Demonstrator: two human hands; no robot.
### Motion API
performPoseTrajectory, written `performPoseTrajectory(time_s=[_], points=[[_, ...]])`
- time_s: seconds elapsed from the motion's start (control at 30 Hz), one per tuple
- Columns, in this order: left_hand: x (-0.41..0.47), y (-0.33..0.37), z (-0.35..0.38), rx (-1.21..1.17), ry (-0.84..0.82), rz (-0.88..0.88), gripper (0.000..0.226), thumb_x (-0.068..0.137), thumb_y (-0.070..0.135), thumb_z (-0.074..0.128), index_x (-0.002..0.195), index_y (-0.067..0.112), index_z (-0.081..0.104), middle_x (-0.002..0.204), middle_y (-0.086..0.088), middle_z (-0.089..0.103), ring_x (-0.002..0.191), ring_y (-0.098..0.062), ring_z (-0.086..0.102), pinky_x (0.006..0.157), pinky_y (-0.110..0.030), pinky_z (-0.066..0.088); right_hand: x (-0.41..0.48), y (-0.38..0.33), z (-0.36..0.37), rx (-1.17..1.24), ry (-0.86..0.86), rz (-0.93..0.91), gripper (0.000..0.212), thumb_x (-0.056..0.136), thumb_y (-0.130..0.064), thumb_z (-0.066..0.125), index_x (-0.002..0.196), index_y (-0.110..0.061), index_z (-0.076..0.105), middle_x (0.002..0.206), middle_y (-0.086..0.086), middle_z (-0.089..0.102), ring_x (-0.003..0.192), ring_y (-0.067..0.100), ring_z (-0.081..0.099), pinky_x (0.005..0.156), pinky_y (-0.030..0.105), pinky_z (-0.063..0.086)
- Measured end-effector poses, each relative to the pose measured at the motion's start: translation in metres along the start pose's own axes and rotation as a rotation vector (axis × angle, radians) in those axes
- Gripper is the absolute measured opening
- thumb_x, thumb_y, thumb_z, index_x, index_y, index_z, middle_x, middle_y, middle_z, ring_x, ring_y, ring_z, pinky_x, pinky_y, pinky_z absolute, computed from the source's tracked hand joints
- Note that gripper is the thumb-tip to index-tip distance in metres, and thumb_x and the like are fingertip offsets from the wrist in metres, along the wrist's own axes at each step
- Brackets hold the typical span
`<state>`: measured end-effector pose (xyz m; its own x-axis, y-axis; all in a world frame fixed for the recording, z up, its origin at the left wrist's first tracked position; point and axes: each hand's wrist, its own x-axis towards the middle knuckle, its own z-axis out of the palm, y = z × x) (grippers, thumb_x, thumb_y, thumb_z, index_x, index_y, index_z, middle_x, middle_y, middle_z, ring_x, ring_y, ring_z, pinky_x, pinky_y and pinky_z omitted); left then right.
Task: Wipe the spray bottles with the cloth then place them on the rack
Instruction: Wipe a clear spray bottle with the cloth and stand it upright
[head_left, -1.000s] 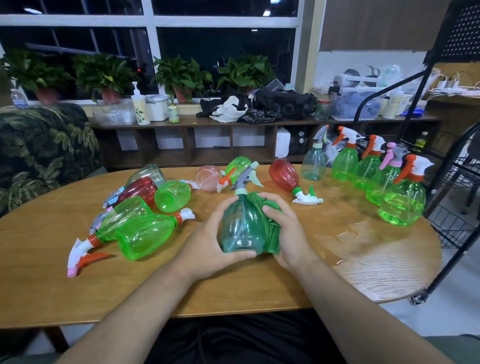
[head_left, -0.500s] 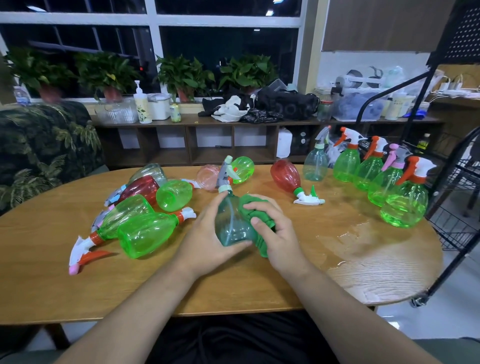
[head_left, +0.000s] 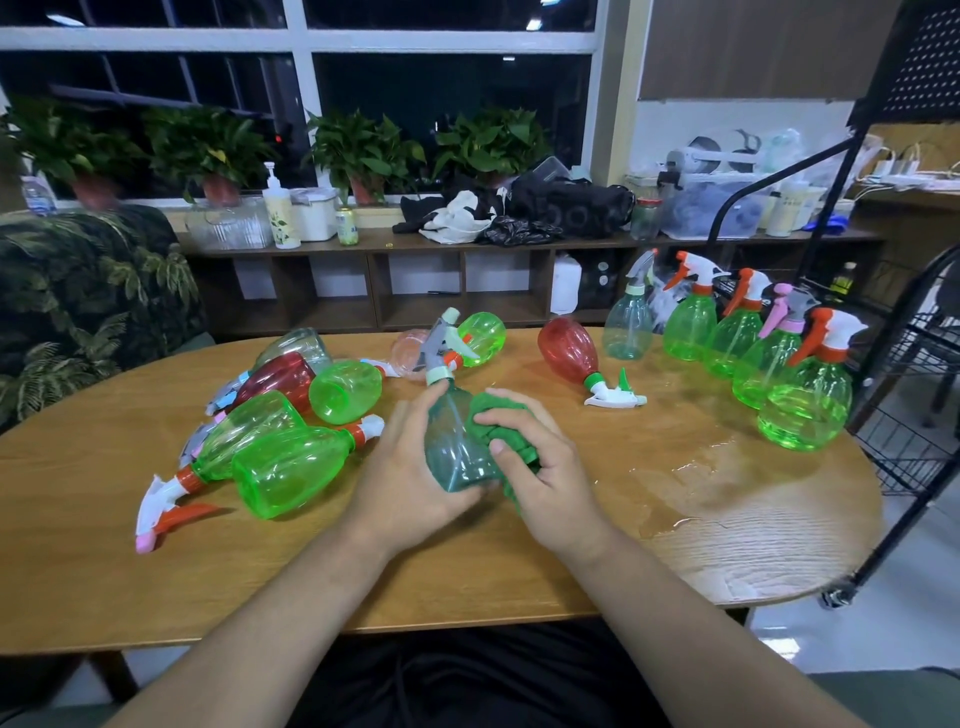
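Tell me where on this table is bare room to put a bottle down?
The oval wooden table is bare along its near edge, left of the left hand. Right of the right hand is free, but wet. Crowded: the heap of lying green and red plastic bottles, the upright row.

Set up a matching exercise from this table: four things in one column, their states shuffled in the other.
Things
1. teal bottle
2. red bottle with the green collar
3. green cloth
4. rightmost green bottle

States
A. stands upright
B. lies on its side
C. gripped by the left hand
D. bunched under the right hand

Pairs: 1-C, 2-B, 3-D, 4-A
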<state>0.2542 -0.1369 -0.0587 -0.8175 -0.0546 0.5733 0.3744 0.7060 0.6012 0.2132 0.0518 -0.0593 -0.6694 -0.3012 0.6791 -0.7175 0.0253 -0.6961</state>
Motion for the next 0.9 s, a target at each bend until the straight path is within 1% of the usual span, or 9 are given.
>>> performPoseTrajectory(time_s=[0.1,0.17,0.23,0.33,0.43,0.53,0.67,0.8,0.9], points=[[-0.002,0.004,-0.001,0.030,-0.088,0.098,0.116,0.064,0.062,0.095,0.160,0.032,0.036,0.143,0.014,0.048,0.136,-0.001,0.050,0.114,-0.022,0.041,0.004,0.002,-0.001,0.135,0.051,0.109,0.028,0.102,-0.007,0.061,0.124,-0.018,0.074,0.137,0.000,0.065,0.136,0.022,0.058,0.118,0.044,0.045],[-0.003,0.006,-0.001,0.043,-0.132,0.164,0.114,0.067,0.061,0.096,0.160,0.029,0.037,0.147,0.013,0.047,0.139,-0.003,0.050,0.116,-0.028,0.043,0.006,0.000,-0.003,0.259,0.073,0.199,0.027,0.103,-0.006,0.059,0.124,-0.017,0.073,0.127,0.000,0.071,0.123,0.018,0.065,0.110,0.047,0.050],[-0.004,0.009,-0.002,0.032,-0.166,0.191,0.113,0.067,0.060,0.096,0.159,0.030,0.038,0.149,0.014,0.047,0.139,-0.004,0.050,0.116,-0.029,0.044,0.007,-0.002,-0.007,0.376,0.081,0.286,0.026,0.104,-0.001,0.056,0.122,-0.012,0.071,0.121,0.002,0.073,0.112,0.020,0.068,0.101,0.042,0.054],[-0.005,0.012,-0.005,0.004,-0.176,0.200,0.112,0.066,0.057,0.098,0.158,0.032,0.040,0.151,0.019,0.048,0.140,-0.002,0.050,0.117,-0.027,0.042,0.010,-0.004,-0.010,0.502,0.073,0.378,0.023,0.101,-0.005,0.057,0.118,-0.012,0.072,0.120,0.009,0.073,0.105,0.025,0.069,0.093,0.041,0.058],[-0.006,0.015,-0.007,-0.055,-0.160,0.178,0.112,0.063,0.053,0.101,0.156,0.028,0.043,0.152,0.018,0.054,0.140,-0.005,0.054,0.117,-0.026,0.042,0.013,-0.006,-0.011,0.639,0.085,0.471,0.027,0.105,0.002,0.050,0.115,-0.013,0.071,0.115,0.011,0.074,0.099,0.027,0.070,0.085,0.040,0.060],[-0.007,0.018,-0.008,-0.096,-0.152,0.130,0.113,0.062,0.052,0.102,0.155,0.031,0.041,0.148,0.021,0.058,0.137,-0.001,0.056,0.114,-0.020,0.042,0.016,-0.009,-0.014,0.765,0.067,0.544,0.028,0.107,-0.001,0.046,0.121,-0.010,0.068,0.113,0.015,0.072,0.096,0.028,0.070,0.080,0.039,0.060],[-0.006,0.018,-0.008,-0.090,-0.201,0.098,0.115,0.064,0.057,0.099,0.156,0.042,0.032,0.151,0.021,0.054,0.139,0.000,0.052,0.116,-0.022,0.041,0.017,-0.009,-0.017,0.788,0.063,0.579,0.028,0.107,-0.004,0.047,0.127,-0.006,0.065,0.115,0.017,0.072,0.095,0.029,0.070,0.079,0.040,0.060],[-0.003,0.013,-0.005,-0.026,-0.195,0.143,0.116,0.067,0.057,0.097,0.159,0.034,0.032,0.157,0.017,0.043,0.148,-0.005,0.042,0.123,-0.028,0.035,0.015,-0.006,-0.015,0.710,0.126,0.534,0.030,0.105,0.001,0.050,0.115,-0.015,0.074,0.118,0.015,0.074,0.100,0.031,0.070,0.084,0.042,0.060],[-0.004,0.010,-0.002,-0.007,-0.186,0.137,0.118,0.067,0.057,0.097,0.162,0.033,0.030,0.160,0.020,0.040,0.149,-0.005,0.040,0.124,-0.033,0.035,0.013,-0.005,-0.010,0.614,0.112,0.436,0.025,0.103,0.000,0.056,0.116,-0.013,0.073,0.119,0.013,0.073,0.102,0.029,0.068,0.091,0.046,0.056]])
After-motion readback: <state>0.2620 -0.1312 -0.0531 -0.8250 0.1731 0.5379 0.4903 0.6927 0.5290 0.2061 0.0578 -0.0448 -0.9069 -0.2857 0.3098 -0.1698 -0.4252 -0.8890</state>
